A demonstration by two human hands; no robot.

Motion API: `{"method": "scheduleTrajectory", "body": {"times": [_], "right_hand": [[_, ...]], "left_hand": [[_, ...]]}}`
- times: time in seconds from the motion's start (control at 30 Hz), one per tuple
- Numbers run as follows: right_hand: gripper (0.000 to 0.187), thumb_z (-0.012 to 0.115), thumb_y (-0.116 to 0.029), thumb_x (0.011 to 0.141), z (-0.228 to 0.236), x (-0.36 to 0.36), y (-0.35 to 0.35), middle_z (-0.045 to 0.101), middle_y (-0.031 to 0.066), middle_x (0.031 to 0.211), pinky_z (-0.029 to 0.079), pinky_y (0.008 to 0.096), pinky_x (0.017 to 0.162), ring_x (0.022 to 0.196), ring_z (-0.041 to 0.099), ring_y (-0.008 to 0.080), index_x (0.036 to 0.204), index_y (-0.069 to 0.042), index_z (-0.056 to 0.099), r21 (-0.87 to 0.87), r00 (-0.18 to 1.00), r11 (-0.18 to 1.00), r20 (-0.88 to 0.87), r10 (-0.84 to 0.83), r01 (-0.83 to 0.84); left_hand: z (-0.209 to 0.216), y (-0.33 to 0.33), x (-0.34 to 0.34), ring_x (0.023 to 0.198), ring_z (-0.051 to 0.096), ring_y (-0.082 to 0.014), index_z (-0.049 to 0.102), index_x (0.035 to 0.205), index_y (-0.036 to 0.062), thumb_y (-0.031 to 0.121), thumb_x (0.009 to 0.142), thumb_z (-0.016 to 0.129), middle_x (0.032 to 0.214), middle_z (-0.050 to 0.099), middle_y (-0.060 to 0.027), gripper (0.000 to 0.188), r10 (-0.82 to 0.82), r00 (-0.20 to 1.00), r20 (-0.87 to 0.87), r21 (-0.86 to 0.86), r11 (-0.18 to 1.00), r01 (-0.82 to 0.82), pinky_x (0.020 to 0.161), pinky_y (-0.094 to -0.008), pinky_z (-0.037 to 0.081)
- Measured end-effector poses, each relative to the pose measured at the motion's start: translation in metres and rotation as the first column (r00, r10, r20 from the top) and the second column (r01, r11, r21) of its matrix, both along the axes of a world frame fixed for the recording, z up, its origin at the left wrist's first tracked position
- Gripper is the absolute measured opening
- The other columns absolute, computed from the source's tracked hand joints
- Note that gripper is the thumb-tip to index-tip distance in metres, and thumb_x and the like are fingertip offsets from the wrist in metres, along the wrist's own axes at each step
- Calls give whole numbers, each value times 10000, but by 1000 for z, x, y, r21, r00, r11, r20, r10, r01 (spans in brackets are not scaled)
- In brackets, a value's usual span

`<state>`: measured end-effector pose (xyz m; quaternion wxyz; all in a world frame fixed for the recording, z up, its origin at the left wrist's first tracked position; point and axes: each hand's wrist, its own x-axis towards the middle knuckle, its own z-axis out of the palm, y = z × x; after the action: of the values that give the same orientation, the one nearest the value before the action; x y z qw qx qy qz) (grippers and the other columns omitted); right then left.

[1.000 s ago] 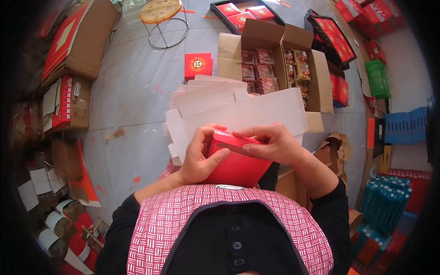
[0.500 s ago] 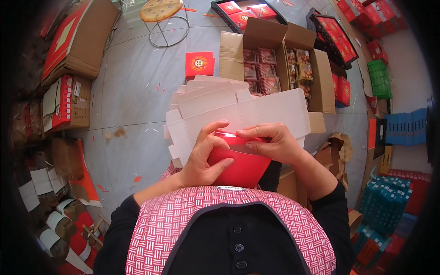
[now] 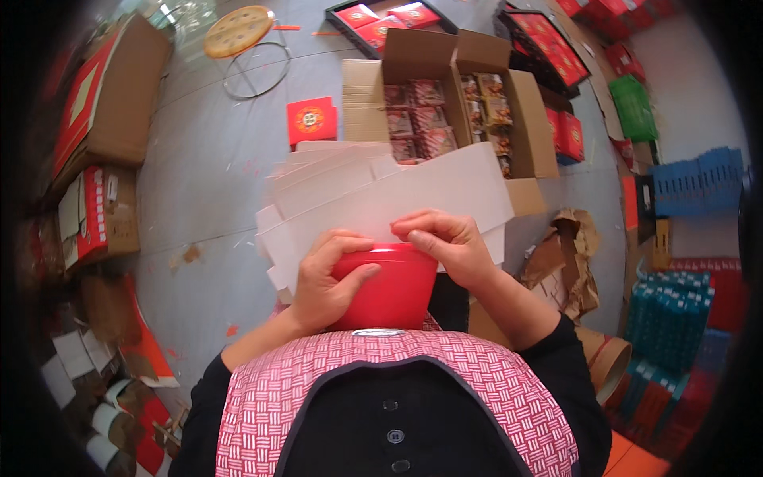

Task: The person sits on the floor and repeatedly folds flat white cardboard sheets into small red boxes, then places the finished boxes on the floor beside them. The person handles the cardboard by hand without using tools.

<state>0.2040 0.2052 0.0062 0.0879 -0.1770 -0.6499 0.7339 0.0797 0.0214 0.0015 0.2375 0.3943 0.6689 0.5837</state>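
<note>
A glossy red folded-card box [image 3: 385, 290] stands upright against my apron, its top edge facing away from me. My left hand [image 3: 327, 278] is closed round its left side, thumb on the near face and fingers over the top edge. By the box's upper right corner, my right hand [image 3: 449, 242] is pinched, thumb against forefinger; what lies between the fingertips cannot be made out. Just beyond both hands lies a stack of flat white card box blanks [image 3: 358, 195], with creased panels and flaps.
Past the blanks stands an open cardboard carton [image 3: 528, 119] of wrapped packets. Near it are a red printed box [image 3: 311, 119] and a black tray [image 3: 389, 24] of red boxes. A round stool [image 3: 238, 32] stands far left. Torn brown paper [image 3: 574, 254] lies at right.
My right hand has come off the box's near face to a pinch at its upper right corner. My left fingers have closed over the top edge. The whole view has shifted slightly.
</note>
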Motion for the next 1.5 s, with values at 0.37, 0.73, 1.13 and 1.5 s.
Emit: {"method": "scheduleTrajectory", "body": {"times": [0.37,0.73,1.13,1.5], "right_hand": [[138,562,-14,915,-9,41,-43,646,168,1087,462,342,938,1063,605,259,1011,26,654,290,966,923,-118,-228,253],[168,506,-63,918,-27,39,-74,549,166,1151,366,391,1006,1128,502,299,1076,-9,496,401,941,855,-220,-258,328],[449,607,-136,787,5,32,-3,469,68,1371,302,473,1082,1276,410,330,1229,-213,580,976,967,79,-210,141,201],[473,695,-215,861,20,-16,-19,626,94,1137,446,319,919,1016,595,170,1254,-16,520,279,994,960,-111,11,21]], "left_hand": [[-15,-6,-5,965,587,-220,619,1002,33,27,737,759,1048,602,-118,300,-80,996,-48,-4,997,80,847,-318,478],[-20,-15,8,1046,543,-236,582,1028,43,48,785,708,1128,552,-141,274,-92,988,124,31,996,89,915,-345,431],[6,2,-25,840,584,-132,632,923,18,115,838,684,879,656,-52,139,196,919,342,-2,978,-207,801,-265,469],[-6,2,-52,1230,434,-200,366,1318,16,407,940,561,1344,444,-141,577,-273,874,402,470,881,59,1001,-373,403]]}}
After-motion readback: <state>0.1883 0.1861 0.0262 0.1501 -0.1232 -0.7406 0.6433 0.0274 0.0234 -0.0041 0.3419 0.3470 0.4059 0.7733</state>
